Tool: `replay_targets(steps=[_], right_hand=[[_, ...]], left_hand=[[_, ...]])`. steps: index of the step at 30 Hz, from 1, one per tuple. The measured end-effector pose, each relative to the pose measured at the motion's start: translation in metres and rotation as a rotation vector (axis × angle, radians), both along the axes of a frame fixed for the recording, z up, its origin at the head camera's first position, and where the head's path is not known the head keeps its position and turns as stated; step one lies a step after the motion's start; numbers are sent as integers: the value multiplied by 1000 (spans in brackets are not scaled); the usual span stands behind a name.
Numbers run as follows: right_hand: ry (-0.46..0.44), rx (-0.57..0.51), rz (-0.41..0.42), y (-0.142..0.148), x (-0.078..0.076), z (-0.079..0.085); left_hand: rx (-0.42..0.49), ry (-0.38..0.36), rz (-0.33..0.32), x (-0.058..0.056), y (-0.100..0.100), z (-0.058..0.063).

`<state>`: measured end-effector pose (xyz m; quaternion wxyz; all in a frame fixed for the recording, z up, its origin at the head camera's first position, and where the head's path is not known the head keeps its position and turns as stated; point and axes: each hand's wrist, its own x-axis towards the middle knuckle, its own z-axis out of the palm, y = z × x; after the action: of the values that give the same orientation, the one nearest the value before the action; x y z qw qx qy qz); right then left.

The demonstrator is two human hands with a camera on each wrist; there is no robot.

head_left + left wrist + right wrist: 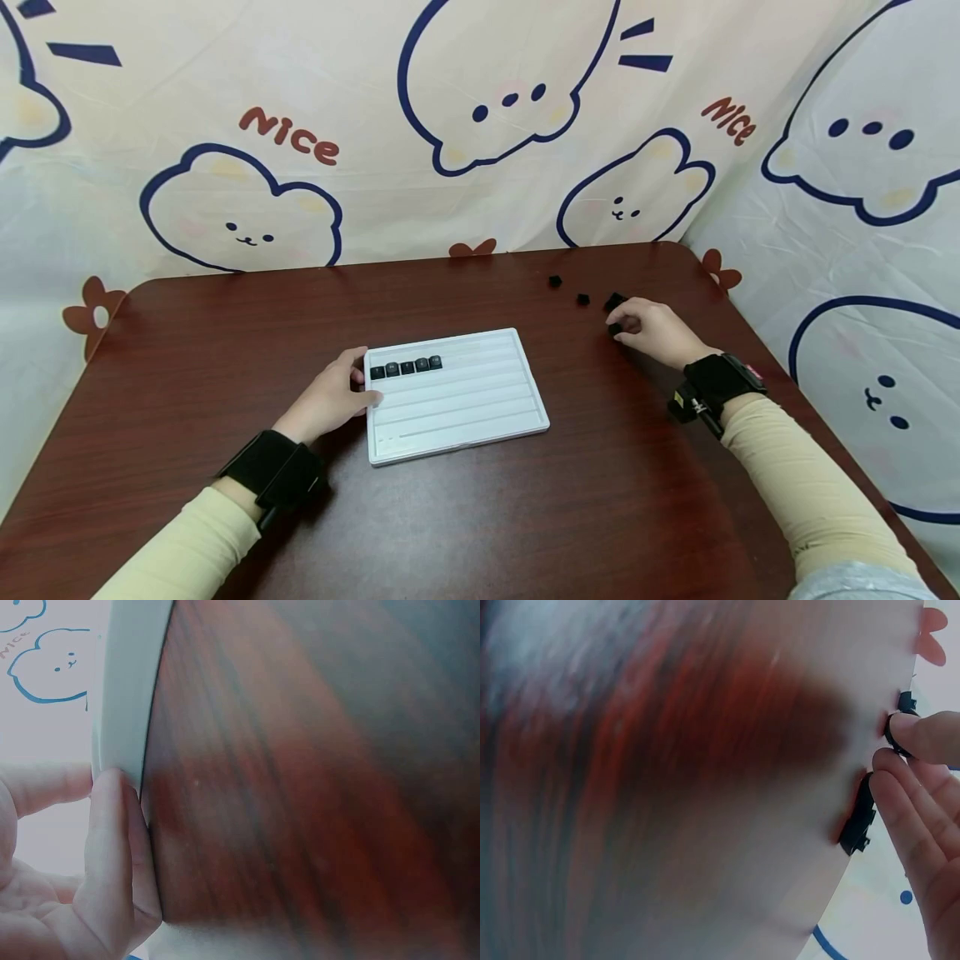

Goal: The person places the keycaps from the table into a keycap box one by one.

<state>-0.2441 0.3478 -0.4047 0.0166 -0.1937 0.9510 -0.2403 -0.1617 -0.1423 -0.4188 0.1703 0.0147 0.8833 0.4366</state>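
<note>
A white ridged tray [465,400] lies on the table, with several black keycaps [407,367] lined up in its upper left row. My left hand [326,404] grips the tray's left edge; the left wrist view shows fingers on either side of the white rim [124,690]. Over at the right, my right hand [654,332] pinches a black keycap [615,329] between thumb and fingertips, at about table height. Beside those fingertips lie more black keycaps [615,302], partly hidden by the hand. In the right wrist view, dark keycaps [857,825] sit close to the fingers.
Two loose keycaps, one nearer [582,299] and one farther [555,282], lie left of the right hand toward the back of the brown table [480,533]. A printed curtain [360,75] hangs behind the table and along its right side.
</note>
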Motion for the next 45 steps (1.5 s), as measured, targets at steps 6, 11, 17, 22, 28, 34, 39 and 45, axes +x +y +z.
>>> replay_targets(steps=[6,11,17,22,28,34,39,45], right_hand=[[-20,4,-20,-4,-2,1],[-51,-24,-45,-7,-3,2],[-68,-68,-41,-10,-3,2],[-90,-91,-41,-16,1,6],[-152,-162,-77,-23,4,9],[-197,-228,-103,-27,3,11],[-211,-266,-100,-31,1,10],[-229,-290,-79,-38,0,7]], left_hand=[[12,-4,0,0,0,0],[16,-3,-2,1,-1,0],[16,4,-5,0,-1,0],[12,3,-5,0,-1,-1],[14,2,-7,0,-1,0],[15,1,-5,1,-1,0],[14,1,-2,1,0,1],[12,1,0,1,0,1]])
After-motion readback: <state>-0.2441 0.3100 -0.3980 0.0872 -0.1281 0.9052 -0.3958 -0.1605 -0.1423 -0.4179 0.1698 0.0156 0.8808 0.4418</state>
